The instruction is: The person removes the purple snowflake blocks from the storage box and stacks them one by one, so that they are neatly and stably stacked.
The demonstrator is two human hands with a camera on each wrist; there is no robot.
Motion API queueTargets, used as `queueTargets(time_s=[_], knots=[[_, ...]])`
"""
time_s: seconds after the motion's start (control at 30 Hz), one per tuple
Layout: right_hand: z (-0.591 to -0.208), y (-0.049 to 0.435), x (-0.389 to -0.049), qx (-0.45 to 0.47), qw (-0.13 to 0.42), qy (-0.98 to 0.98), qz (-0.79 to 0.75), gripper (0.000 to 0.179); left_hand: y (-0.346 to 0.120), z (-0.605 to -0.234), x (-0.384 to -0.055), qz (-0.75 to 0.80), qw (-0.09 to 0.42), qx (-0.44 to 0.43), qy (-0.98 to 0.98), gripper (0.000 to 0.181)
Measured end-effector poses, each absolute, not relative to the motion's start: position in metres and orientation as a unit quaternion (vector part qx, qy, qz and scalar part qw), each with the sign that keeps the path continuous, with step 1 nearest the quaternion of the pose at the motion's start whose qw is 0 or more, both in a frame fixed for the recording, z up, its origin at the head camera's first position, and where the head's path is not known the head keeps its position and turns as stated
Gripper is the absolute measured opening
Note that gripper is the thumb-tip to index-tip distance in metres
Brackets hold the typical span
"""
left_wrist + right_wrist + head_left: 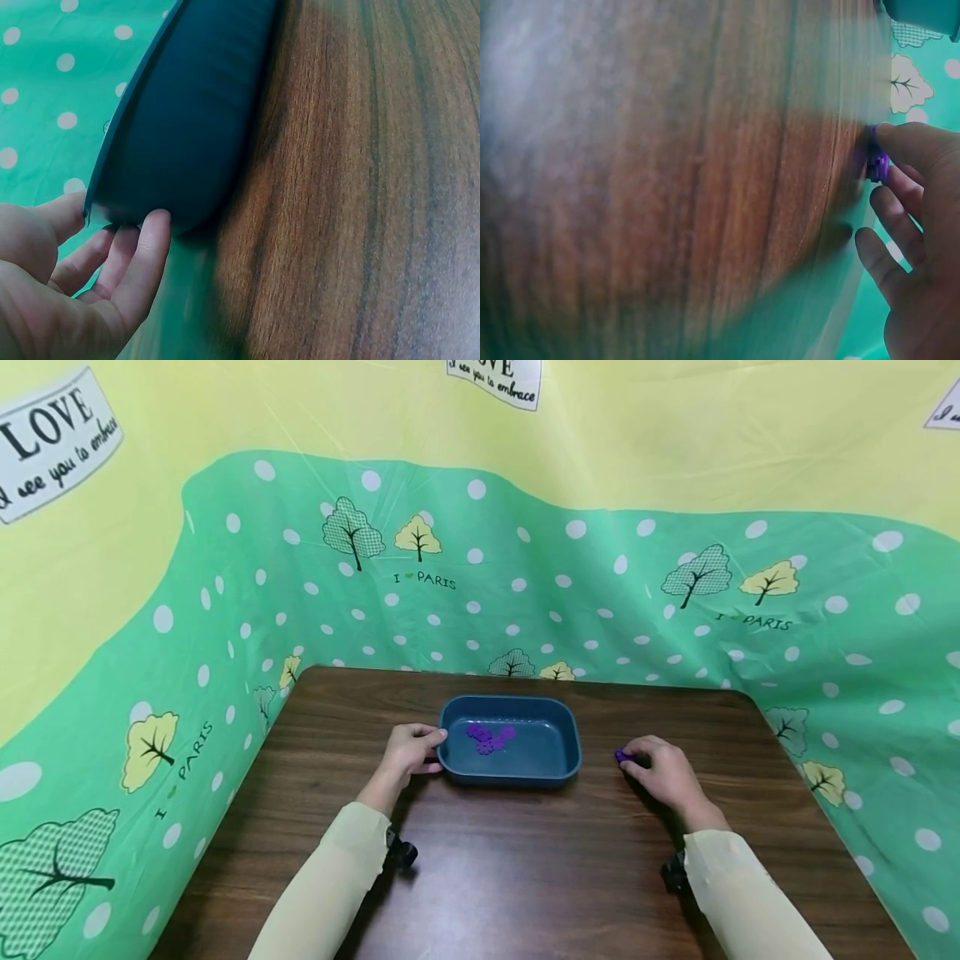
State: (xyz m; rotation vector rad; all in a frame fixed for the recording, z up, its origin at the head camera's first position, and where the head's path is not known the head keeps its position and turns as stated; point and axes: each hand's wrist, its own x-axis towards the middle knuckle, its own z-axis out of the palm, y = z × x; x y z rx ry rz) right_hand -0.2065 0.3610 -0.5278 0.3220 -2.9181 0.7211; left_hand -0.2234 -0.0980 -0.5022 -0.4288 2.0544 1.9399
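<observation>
A dark blue rectangular tub (510, 781) stands on the wooden table, with several small purple pieces (489, 739) lying on its floor toward the left. My left hand (408, 750) grips the tub's left end; in the left wrist view the thumb lies at the rim and the fingertips (156, 221) press the outer wall (187, 112). To the right of the tub, my right hand (663, 770) pinches a small purple piece (878, 161) between thumb and fingers, close over the tabletop. The fingers cover much of that piece, so its full shape is hidden.
The brown wooden table (495, 877) reaches to a green and yellow printed cloth (540, 552) hanging behind it and along both sides. Small black cameras sit at the left wrist (401, 852) and the right wrist (673, 872).
</observation>
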Motion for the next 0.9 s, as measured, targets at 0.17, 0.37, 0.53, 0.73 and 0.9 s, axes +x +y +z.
queueTargets(time_s=[0.17, 0.37, 0.53, 0.73, 0.9], knots=[[-0.526, 0.361, -0.205, 0.103, 0.058, -0.964, 0.239, 0.018, -0.097, -0.501, -0.222, 0.675, 0.141, -0.146, 0.709, 0.031], [-0.521, 0.361, -0.205, 0.100, 0.054, -0.964, 0.239, 0.020, -0.098, -0.502, -0.224, 0.675, 0.141, -0.146, 0.709, 0.031], [-0.514, 0.357, -0.208, 0.106, 0.060, -0.964, 0.235, 0.022, -0.098, -0.501, -0.223, 0.674, 0.144, -0.149, 0.709, 0.031], [-0.499, 0.350, -0.216, 0.121, 0.068, -0.962, 0.236, 0.022, -0.099, -0.500, -0.223, 0.675, 0.148, -0.151, 0.707, 0.031], [-0.486, 0.340, -0.225, 0.133, 0.077, -0.960, 0.233, 0.020, -0.099, -0.500, -0.224, 0.674, 0.147, -0.151, 0.708, 0.030]])
